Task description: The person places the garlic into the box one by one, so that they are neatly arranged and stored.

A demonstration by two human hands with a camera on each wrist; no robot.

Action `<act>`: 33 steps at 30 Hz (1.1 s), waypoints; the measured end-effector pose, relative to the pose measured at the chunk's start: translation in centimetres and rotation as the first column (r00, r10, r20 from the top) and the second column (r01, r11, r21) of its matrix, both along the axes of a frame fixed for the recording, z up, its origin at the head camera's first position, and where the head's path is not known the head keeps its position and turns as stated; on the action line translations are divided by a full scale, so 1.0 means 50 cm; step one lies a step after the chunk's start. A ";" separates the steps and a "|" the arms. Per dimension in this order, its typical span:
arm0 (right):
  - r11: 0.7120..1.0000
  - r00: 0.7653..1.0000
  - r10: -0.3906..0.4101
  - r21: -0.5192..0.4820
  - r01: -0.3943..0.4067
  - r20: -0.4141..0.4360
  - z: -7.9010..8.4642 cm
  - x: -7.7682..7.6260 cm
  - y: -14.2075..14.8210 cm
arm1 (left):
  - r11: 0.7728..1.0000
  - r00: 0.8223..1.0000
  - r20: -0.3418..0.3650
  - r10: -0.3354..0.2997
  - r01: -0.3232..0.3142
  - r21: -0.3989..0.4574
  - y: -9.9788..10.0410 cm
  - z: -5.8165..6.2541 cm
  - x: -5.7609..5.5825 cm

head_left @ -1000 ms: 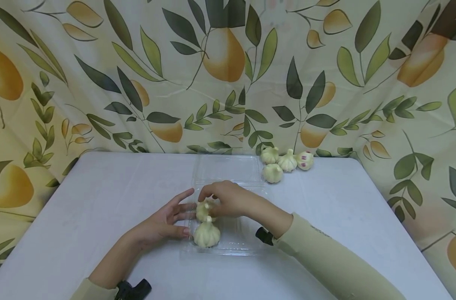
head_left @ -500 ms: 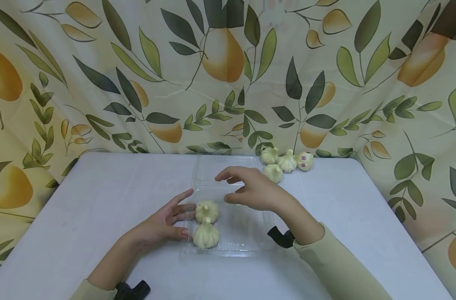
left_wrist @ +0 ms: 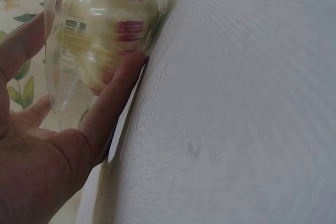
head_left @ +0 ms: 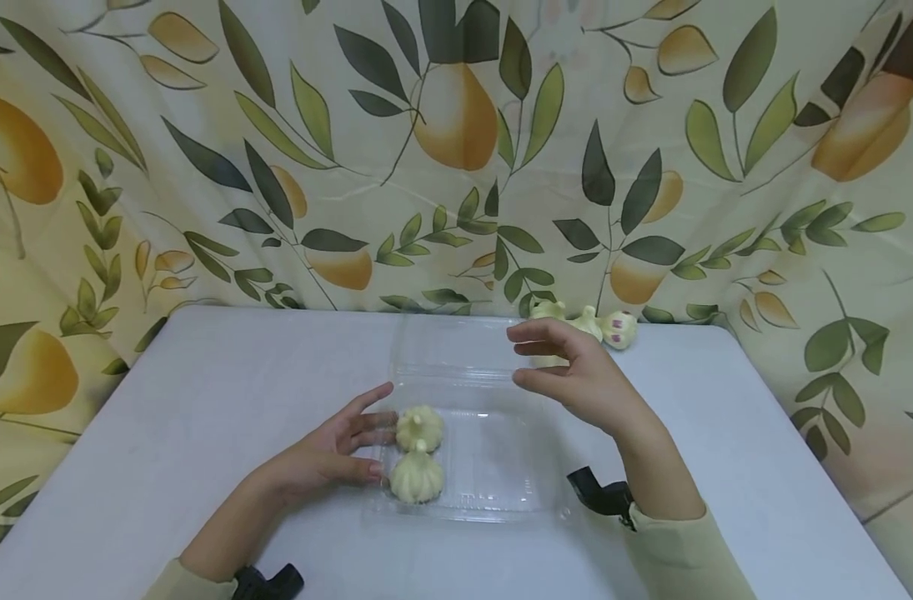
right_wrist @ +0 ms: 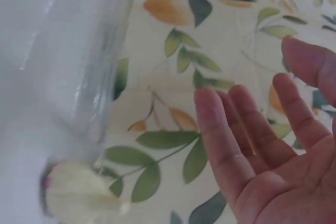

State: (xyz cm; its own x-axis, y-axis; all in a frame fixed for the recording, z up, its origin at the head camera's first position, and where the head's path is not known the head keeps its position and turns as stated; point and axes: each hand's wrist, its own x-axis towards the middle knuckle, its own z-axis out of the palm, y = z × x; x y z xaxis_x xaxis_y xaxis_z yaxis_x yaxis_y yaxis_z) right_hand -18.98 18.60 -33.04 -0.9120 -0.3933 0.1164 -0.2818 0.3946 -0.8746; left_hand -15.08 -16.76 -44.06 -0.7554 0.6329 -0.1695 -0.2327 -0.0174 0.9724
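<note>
Two garlic bulbs, a rear one (head_left: 419, 429) and a front one (head_left: 416, 477), sit along the left side of a clear plastic clamshell box (head_left: 494, 454). My left hand (head_left: 328, 450) rests against the box's left wall with fingers extended. In the left wrist view, purple-marked garlic (left_wrist: 113, 22) shows through the plastic beside the thumb. My right hand (head_left: 584, 375) hovers over the box's back right corner, fingers apart and holding nothing. Behind it is a group of garlic bulbs (head_left: 619, 330), partly hidden by the hand. A garlic bulb (right_wrist: 79, 195) also shows in the right wrist view.
The box's lid (head_left: 456, 346) lies folded back toward the rear edge of the white table (head_left: 261, 375). A fruit-and-leaf patterned cloth (head_left: 426, 208) hangs directly behind the table. Black wrist mounts (head_left: 602, 496) sit on both forearms.
My right hand has let go of the rear garlic bulb in the box and moved right and back toward the group of bulbs. The left hand keeps its place.
</note>
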 end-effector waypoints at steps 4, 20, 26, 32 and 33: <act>1.000 1.000 -0.029 0.002 0.029 0.009 -0.012 -0.002 0.016 | 1.000 1.000 0.006 0.003 -0.003 0.006 0.001 -0.003 0.005; 0.985 0.987 -0.159 0.058 0.160 -0.020 -0.037 -0.020 0.072 | 1.000 1.000 0.002 0.011 -0.011 -0.018 0.001 0.002 0.004; 0.984 0.986 -0.168 0.060 0.169 -0.013 -0.043 -0.028 0.076 | 1.000 1.000 -0.003 0.017 -0.017 -0.014 0.002 0.002 0.005; 0.979 0.981 -0.194 0.066 0.194 -0.005 -0.047 -0.032 0.079 | 0.999 1.000 0.000 0.019 -0.019 -0.027 0.003 0.002 0.004; 0.978 0.980 -0.200 0.068 0.199 -0.004 -0.048 -0.033 0.079 | 0.999 1.000 0.003 0.020 -0.020 -0.029 0.003 0.002 0.004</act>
